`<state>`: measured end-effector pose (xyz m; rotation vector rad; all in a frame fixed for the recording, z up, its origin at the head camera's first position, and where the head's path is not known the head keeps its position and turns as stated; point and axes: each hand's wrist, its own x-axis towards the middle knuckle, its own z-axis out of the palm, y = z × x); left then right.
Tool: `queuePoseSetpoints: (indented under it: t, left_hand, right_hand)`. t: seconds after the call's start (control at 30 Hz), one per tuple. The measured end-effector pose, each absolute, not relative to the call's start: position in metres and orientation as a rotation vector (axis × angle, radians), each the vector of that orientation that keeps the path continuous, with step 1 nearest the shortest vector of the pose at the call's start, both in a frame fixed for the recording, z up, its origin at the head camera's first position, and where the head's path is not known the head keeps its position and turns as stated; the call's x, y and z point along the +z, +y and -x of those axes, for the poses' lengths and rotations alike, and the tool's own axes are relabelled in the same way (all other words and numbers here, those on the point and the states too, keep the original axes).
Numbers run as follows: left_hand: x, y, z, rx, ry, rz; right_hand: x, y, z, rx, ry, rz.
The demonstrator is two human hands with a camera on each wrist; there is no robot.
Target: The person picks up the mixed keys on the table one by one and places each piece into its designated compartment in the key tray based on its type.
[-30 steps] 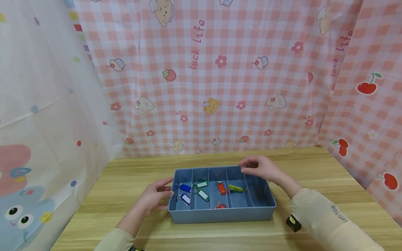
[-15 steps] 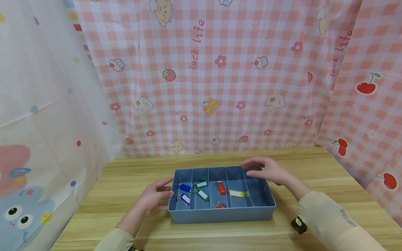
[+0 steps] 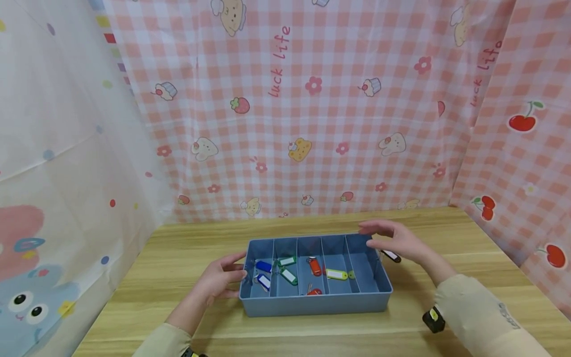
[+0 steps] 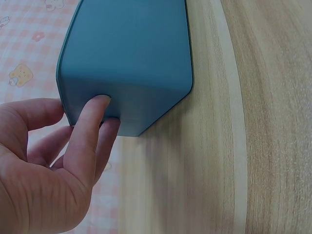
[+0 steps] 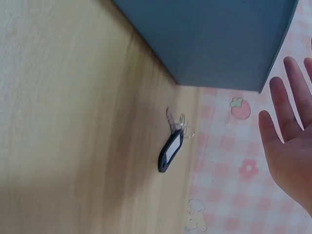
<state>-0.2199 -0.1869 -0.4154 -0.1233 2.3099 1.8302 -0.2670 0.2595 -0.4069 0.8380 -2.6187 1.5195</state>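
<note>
A blue-grey tray (image 3: 312, 306) with several compartments sits on the wooden table. My left hand (image 3: 219, 280) is at its left end. In the left wrist view its fingertips (image 4: 103, 101) press the outer end wall, and another finger meets the rim. My right hand (image 3: 399, 240) hovers by the tray's far right corner, fingers extended, nothing held. In the right wrist view a key with a black tag (image 5: 170, 150) lies on the table beside the tray. The yellow key tag (image 3: 336, 274) lies in the fourth compartment from the left, with its key at the divider.
Blue key tags (image 3: 263, 267) lie in the leftmost compartment, green key tags (image 3: 288, 275) in the second, red key tags (image 3: 314, 267) in the third. Patterned cloth (image 3: 312, 119) hangs along the table's back and sides.
My right hand has drawn back to the right from above the fourth compartment. The yellow tag has turned over and now lies flat. The black tag has come into view. My left hand stays put.
</note>
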Motion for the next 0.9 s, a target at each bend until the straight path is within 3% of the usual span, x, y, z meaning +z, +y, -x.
queuePoseSetpoints:
  t: [0.9]
  left_hand:
    - [-0.417,-0.187,0.221,1.848,2.283,0.109]
  right_hand:
    - [-0.433,0.298,0.279,1.483,-2.647,-0.558]
